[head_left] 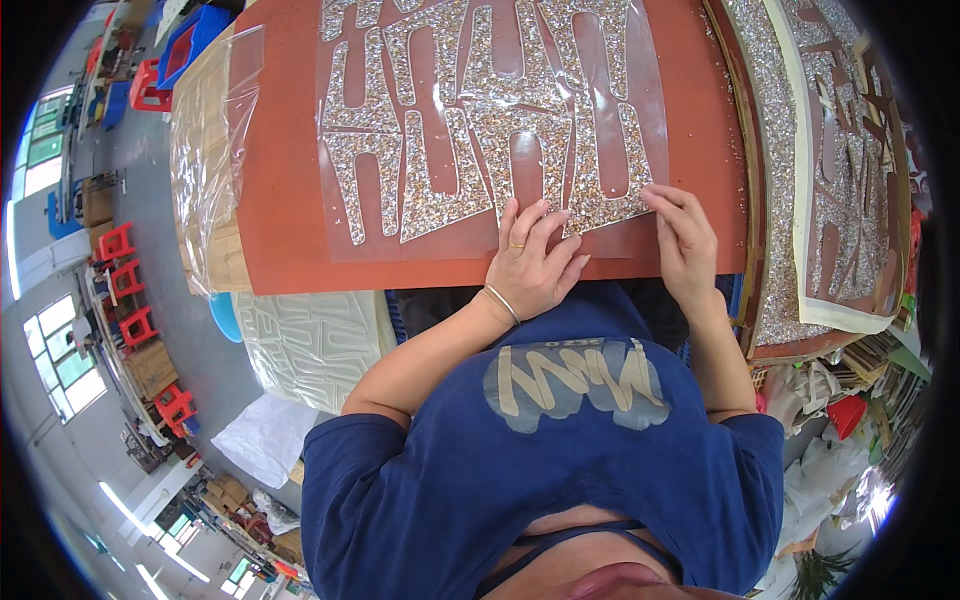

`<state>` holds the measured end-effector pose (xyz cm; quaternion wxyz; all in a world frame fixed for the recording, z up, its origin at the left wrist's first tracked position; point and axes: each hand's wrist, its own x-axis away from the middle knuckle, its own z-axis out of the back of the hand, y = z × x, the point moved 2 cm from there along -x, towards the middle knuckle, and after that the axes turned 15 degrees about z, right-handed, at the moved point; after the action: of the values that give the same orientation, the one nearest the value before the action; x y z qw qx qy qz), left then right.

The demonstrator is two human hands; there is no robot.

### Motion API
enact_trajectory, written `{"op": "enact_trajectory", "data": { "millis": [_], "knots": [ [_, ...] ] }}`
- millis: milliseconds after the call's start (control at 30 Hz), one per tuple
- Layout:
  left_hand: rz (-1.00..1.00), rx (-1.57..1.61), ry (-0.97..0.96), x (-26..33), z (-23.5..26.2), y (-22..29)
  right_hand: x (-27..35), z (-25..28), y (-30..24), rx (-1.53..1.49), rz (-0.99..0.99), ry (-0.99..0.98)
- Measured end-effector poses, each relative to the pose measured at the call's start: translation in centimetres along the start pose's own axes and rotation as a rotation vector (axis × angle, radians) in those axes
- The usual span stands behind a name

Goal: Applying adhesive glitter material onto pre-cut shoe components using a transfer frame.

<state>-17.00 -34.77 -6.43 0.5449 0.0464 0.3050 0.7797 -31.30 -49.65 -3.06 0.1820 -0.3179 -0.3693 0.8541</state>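
A clear plastic film (360,245) lies on a red-brown board in front of me. Speckled, glittery cut-out pieces (450,215) with long rounded openings are laid out side by side on it. My left hand (537,262), with a ring and a bracelet, rests its spread fingertips on the near edge of the pieces. By the near right corner of the rightmost piece (605,212) is my right hand (686,248), its thumb and fingers drawn together. Whatever is between those fingertips is too small to make out.
The red-brown board (290,200) reaches close to my body. To the right, a tray of loose glittery chips (785,200) holds a pale-framed template (815,310). Wrapped white moulded sheets (315,345) sit below left. Red stools (135,325) line the floor further left.
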Motion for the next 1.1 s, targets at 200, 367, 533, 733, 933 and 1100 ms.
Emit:
{"op": "enact_trajectory", "data": {
  "millis": [200,367,533,733,933,1100],
  "knots": [
    [0.017,0.075,0.06,0.6,0.3,-0.2,1.7,8.4,1.3,0.795,0.018,0.103],
    [-0.021,0.087,0.043,0.9,0.2,-0.2,6.0,13.1,5.9,0.873,-0.272,-0.144],
    [-0.092,0.077,0.077,0.4,0.6,-0.3,6.2,13.3,6.7,0.851,-0.308,-0.126],
    [-0.17,0.036,0.16,0.7,0.6,-0.1,6.7,13.7,6.9,0.849,-0.368,-0.165],
    [-0.171,0.052,0.159,0.3,0.0,-0.3,6.6,13.0,7.4,0.93,-0.166,-0.022],
    [-0.18,0.009,0.178,1.4,0.1,-0.2,2.8,7.3,1.2,0.551,0.182,0.048]
  ]
}}
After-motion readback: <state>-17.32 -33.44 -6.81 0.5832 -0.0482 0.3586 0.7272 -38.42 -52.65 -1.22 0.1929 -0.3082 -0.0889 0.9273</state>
